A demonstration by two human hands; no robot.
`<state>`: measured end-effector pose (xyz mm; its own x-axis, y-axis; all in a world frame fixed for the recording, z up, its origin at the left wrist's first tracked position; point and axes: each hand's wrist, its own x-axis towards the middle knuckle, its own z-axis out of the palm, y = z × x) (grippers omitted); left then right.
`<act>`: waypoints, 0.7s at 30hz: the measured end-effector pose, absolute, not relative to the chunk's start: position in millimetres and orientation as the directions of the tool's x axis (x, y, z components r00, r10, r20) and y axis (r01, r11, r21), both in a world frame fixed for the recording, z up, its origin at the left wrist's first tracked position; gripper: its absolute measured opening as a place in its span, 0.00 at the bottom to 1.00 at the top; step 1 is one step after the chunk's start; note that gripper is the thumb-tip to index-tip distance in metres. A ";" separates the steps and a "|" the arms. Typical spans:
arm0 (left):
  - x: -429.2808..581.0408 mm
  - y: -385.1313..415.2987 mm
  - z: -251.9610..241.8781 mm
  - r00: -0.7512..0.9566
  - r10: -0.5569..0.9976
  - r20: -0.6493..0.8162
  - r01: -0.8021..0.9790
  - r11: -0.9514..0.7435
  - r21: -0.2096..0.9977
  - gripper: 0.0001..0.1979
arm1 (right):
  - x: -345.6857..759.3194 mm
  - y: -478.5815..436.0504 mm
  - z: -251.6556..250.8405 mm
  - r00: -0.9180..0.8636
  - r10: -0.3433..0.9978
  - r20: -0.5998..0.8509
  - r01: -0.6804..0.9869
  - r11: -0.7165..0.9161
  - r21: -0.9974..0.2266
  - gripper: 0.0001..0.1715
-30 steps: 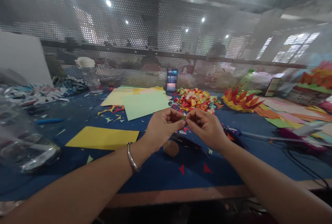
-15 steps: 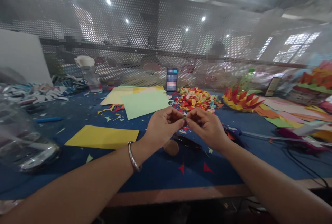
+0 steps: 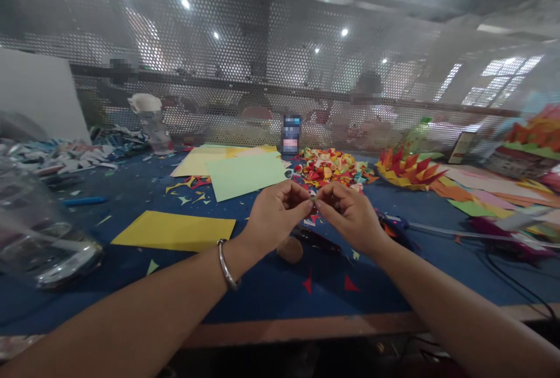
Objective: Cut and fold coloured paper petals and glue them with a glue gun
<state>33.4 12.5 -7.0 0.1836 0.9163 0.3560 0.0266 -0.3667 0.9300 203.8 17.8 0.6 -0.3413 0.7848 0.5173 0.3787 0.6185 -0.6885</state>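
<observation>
My left hand, with a silver bangle at its wrist, pinches a tiny greenish piece between thumb and forefinger. From the other side my right hand pinches the same piece, so the fingertips almost meet above the table. The piece is mostly hidden, and its kind cannot be made out. Below the hands lie a round brown disc and a dark, slim tool. Just beyond them is a heap of colourful curled paper pieces.
A yellow sheet and a pale green sheet lie left of centre. A clear container stands at left. A blue glue gun rests at right, near a spiky paper flower. A phone stands at the back.
Both hands keep their pinch on the tiny piece, with hardly any finger movement. The whole view has shifted very slightly.
</observation>
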 end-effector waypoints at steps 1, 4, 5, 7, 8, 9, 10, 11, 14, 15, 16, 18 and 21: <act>33.5 12.3 -6.9 0.184 0.917 0.353 0.025 -0.363 0.931 0.08 | 203.6 17.6 0.7 -0.339 0.785 0.519 0.378 0.619 -0.688 0.04; 33.9 10.9 -5.6 0.193 0.917 0.348 0.001 -0.355 0.935 0.09 | 203.5 17.3 1.0 -0.342 0.785 0.517 0.361 0.617 -0.699 0.03; 34.1 10.4 -5.0 0.193 0.918 0.347 -0.006 -0.352 0.936 0.09 | 203.5 17.1 1.1 -0.345 0.784 0.516 0.354 0.618 -0.702 0.03; 34.4 9.3 -3.8 0.187 0.921 0.343 -0.012 -0.347 0.938 0.09 | 203.9 16.7 1.4 -0.348 0.778 0.522 0.348 0.625 -0.699 0.03; 34.5 8.9 -3.5 0.183 0.922 0.342 -0.014 -0.345 0.938 0.09 | 204.0 16.4 1.6 -0.347 0.775 0.529 0.349 0.630 -0.694 0.03; 34.6 8.6 -3.2 0.180 0.923 0.341 -0.014 -0.344 0.939 0.08 | 204.1 16.0 2.0 -0.343 0.772 0.535 0.352 0.634 -0.688 0.03; 34.7 8.5 -3.1 0.176 0.923 0.343 -0.012 -0.346 0.938 0.08 | 204.2 15.6 2.3 -0.339 0.769 0.541 0.355 0.638 -0.684 0.03; 34.7 8.4 -3.1 0.173 0.922 0.346 -0.008 -0.350 0.937 0.08 | 204.1 15.3 2.7 -0.338 0.768 0.544 0.356 0.639 -0.682 0.03; 34.9 8.4 -3.0 0.162 0.919 0.358 0.012 -0.365 0.931 0.08 | 203.5 14.5 3.5 -0.325 0.768 0.551 0.356 0.640 -0.681 0.04; 34.9 8.2 -2.7 0.160 0.917 0.366 0.021 -0.373 0.927 0.08 | 203.3 14.5 3.6 -0.318 0.769 0.555 0.358 0.639 -0.680 0.04; 34.9 7.9 -2.3 0.157 0.914 0.374 0.031 -0.383 0.923 0.07 | 203.1 14.5 3.7 -0.311 0.769 0.558 0.362 0.639 -0.679 0.04; 34.7 6.8 -1.3 0.151 0.906 0.395 0.058 -0.407 0.912 0.07 | 203.0 14.8 3.8 -0.305 0.771 0.558 0.373 0.636 -0.675 0.04; 33.9 4.8 -0.1 0.146 0.892 0.427 0.113 -0.444 0.889 0.06 | 203.5 15.6 3.2 -0.318 0.775 0.547 0.375 0.632 -0.678 0.04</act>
<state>33.9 4.8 -0.1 0.1460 0.8923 0.4272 0.1127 -0.4440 0.8889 203.5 15.6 3.2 -0.3177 0.7748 0.5465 0.3750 0.6321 -0.6781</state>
